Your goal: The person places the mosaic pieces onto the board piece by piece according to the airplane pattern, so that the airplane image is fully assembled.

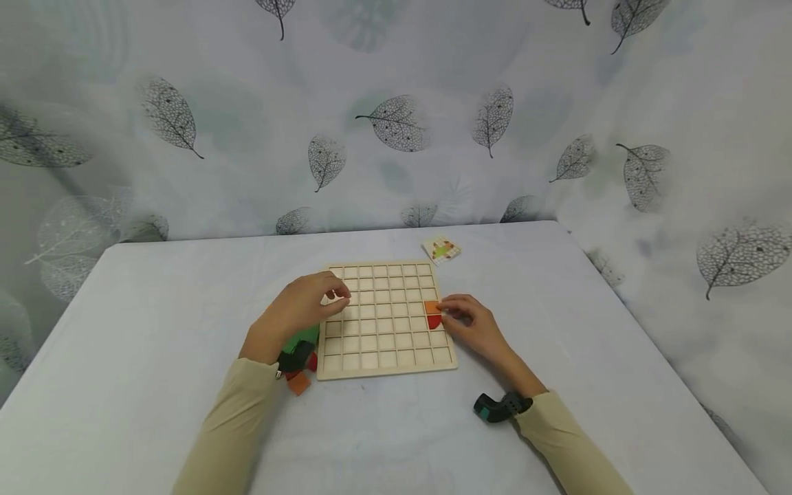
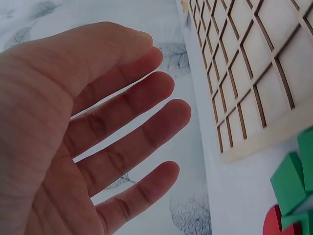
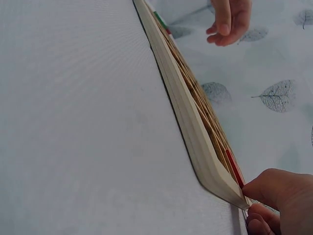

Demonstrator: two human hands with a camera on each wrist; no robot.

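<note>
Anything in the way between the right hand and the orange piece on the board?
Nothing visible: in the head view, the right hand is right at the orange piece's right side. The red piece lies just nearer the person, not between them.

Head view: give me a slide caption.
Left hand raised at the left side of the board; right hand at its right edge, beside an orange tile and a red tile.

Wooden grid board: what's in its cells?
Rightmost column: orange square, red rounded piece. From the head camera, the left hand hides some left-edge cells of the board; contents there unseen.
</note>
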